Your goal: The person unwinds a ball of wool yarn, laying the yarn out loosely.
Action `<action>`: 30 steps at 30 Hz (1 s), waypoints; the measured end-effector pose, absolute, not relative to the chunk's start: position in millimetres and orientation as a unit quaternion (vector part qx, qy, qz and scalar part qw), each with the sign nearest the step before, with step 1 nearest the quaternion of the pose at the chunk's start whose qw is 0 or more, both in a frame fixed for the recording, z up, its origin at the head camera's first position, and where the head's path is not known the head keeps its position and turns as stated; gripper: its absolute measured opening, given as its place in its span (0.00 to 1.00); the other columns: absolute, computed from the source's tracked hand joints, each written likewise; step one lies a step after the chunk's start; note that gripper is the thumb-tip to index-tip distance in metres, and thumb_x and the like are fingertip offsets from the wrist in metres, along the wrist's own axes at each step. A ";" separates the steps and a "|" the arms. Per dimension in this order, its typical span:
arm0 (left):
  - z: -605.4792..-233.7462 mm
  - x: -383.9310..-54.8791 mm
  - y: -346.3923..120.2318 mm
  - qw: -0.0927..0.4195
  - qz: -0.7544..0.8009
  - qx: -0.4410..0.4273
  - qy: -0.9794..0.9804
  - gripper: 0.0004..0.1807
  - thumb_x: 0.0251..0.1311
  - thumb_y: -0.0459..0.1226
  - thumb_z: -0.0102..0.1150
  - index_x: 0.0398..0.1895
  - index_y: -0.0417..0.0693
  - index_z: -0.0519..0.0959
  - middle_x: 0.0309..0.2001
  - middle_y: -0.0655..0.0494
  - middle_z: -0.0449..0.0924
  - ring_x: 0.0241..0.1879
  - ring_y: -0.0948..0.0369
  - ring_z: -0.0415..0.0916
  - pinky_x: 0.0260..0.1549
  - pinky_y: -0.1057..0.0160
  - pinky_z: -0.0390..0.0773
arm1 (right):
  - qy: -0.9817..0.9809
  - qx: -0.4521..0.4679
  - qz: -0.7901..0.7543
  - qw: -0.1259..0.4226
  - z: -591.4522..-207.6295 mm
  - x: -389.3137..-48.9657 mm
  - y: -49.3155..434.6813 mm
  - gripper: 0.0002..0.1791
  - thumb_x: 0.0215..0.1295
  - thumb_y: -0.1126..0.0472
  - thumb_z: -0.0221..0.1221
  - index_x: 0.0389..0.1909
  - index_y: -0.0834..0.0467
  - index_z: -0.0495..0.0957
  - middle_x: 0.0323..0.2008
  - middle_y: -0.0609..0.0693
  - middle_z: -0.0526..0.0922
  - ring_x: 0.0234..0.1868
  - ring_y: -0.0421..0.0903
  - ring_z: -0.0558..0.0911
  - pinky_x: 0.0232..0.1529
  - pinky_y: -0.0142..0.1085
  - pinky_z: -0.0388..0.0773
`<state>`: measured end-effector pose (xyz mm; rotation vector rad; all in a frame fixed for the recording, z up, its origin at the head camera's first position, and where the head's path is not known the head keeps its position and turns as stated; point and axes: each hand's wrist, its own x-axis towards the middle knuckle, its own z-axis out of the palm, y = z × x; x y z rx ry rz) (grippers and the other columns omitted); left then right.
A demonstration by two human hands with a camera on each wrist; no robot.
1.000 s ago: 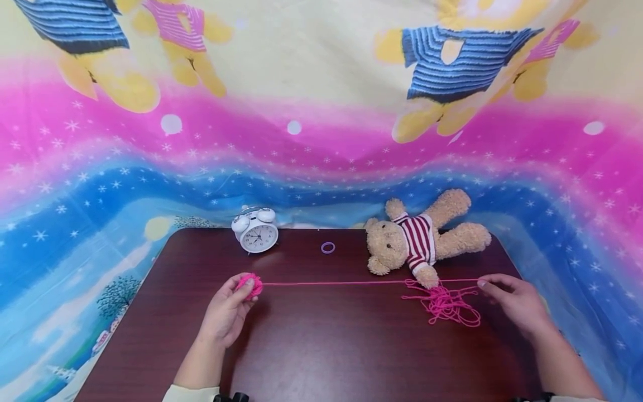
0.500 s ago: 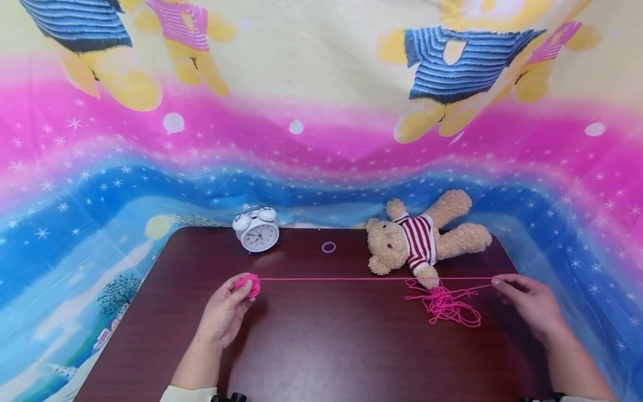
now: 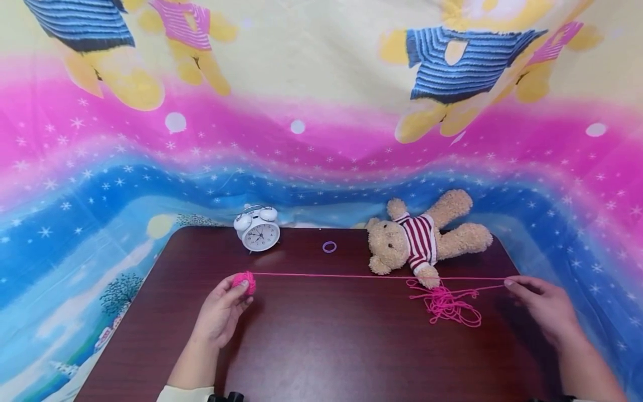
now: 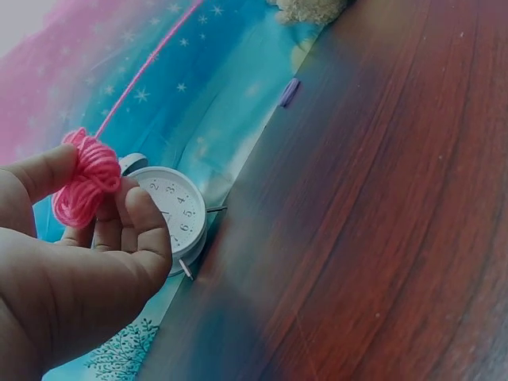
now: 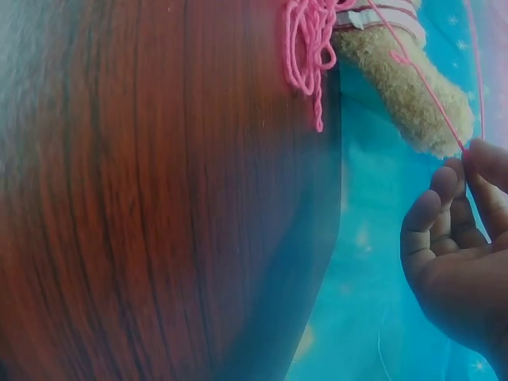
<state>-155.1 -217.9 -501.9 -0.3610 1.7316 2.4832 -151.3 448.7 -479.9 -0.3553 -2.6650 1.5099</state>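
My left hand (image 3: 221, 312) holds a small wound ball of pink yarn (image 4: 86, 178) between thumb and fingers, above the left part of the table. From the ball a taut strand (image 3: 331, 275) runs across to my right hand (image 3: 545, 307), whose thumb and forefinger pinch it at the right side. A second length of yarn hangs from that pinch down to a loose tangle of pink yarn (image 3: 452, 306) on the table. In the right wrist view the pinched yarn (image 5: 429, 91) passes in front of a plush leg.
A teddy bear (image 3: 419, 240) in a striped shirt lies at the back right, one paw by the tangle. A white alarm clock (image 3: 260, 234) and a purple ring-shaped band (image 3: 329, 247) are near the back edge of the brown table (image 3: 321, 340). A printed cloth (image 3: 321, 139) hangs behind.
My right hand has moved to the right, drawing more yarn from the tangle. My left hand with the ball has shifted slightly left, so the strand between them is longer.
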 end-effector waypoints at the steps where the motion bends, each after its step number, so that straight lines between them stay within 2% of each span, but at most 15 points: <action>1: -501.6 -155.1 -218.6 0.045 0.815 -0.118 0.566 0.18 0.74 0.35 0.60 0.62 0.44 0.70 0.46 0.59 0.82 0.48 0.59 0.80 0.52 0.61 0.81 | -0.863 -0.118 0.491 0.031 -480.1 -150.9 450.5 0.13 0.71 0.45 0.65 0.47 0.46 0.89 0.33 0.35 0.88 0.35 0.39 0.87 0.36 0.30 0.83; 4: -500.8 -154.5 -221.8 0.046 0.818 -0.120 0.560 0.21 0.73 0.35 0.60 0.64 0.42 0.68 0.47 0.58 0.81 0.49 0.58 0.81 0.54 0.59 0.82 | -0.856 -0.126 0.500 0.037 -480.9 -150.0 455.4 0.10 0.71 0.46 0.66 0.45 0.44 0.90 0.32 0.34 0.88 0.34 0.38 0.87 0.35 0.29 0.83; 9: -501.4 -152.6 -228.9 0.045 0.823 -0.117 0.554 0.25 0.75 0.38 0.59 0.68 0.41 0.64 0.50 0.59 0.82 0.49 0.61 0.82 0.54 0.61 0.82 | -0.845 -0.132 0.517 0.041 -481.1 -148.6 460.4 0.10 0.71 0.49 0.66 0.44 0.47 0.90 0.32 0.33 0.87 0.33 0.36 0.87 0.34 0.28 0.83; 14: -502.5 -151.6 -236.5 0.039 0.826 -0.117 0.549 0.23 0.76 0.40 0.58 0.67 0.43 0.64 0.51 0.60 0.82 0.51 0.62 0.82 0.53 0.64 0.82 | -0.835 -0.150 0.528 0.042 -482.6 -146.9 464.8 0.10 0.70 0.49 0.67 0.44 0.49 0.91 0.30 0.35 0.88 0.32 0.36 0.86 0.33 0.28 0.83; 21: -500.8 -148.4 -251.7 0.022 0.826 -0.112 0.552 0.21 0.76 0.40 0.57 0.66 0.45 0.66 0.52 0.63 0.83 0.51 0.64 0.81 0.49 0.67 0.82 | -0.825 -0.169 0.538 0.038 -484.3 -144.8 472.6 0.06 0.70 0.49 0.68 0.40 0.44 0.91 0.29 0.35 0.88 0.32 0.35 0.86 0.32 0.29 0.83; 25: -500.8 -144.4 -265.4 0.011 0.828 -0.101 0.552 0.16 0.77 0.39 0.56 0.63 0.48 0.69 0.52 0.63 0.84 0.49 0.66 0.80 0.46 0.69 0.81 | -0.832 -0.178 0.525 0.031 -484.2 -143.9 476.7 0.07 0.70 0.46 0.67 0.41 0.42 0.90 0.29 0.36 0.88 0.32 0.35 0.86 0.32 0.29 0.83; 30: -499.9 -140.0 -282.6 0.006 0.836 -0.091 0.541 0.12 0.78 0.38 0.54 0.60 0.51 0.70 0.49 0.63 0.84 0.45 0.67 0.80 0.44 0.69 0.80 | -0.834 -0.184 0.520 0.027 -483.4 -144.0 482.4 0.11 0.70 0.45 0.67 0.43 0.45 0.91 0.29 0.35 0.86 0.33 0.35 0.85 0.33 0.28 0.83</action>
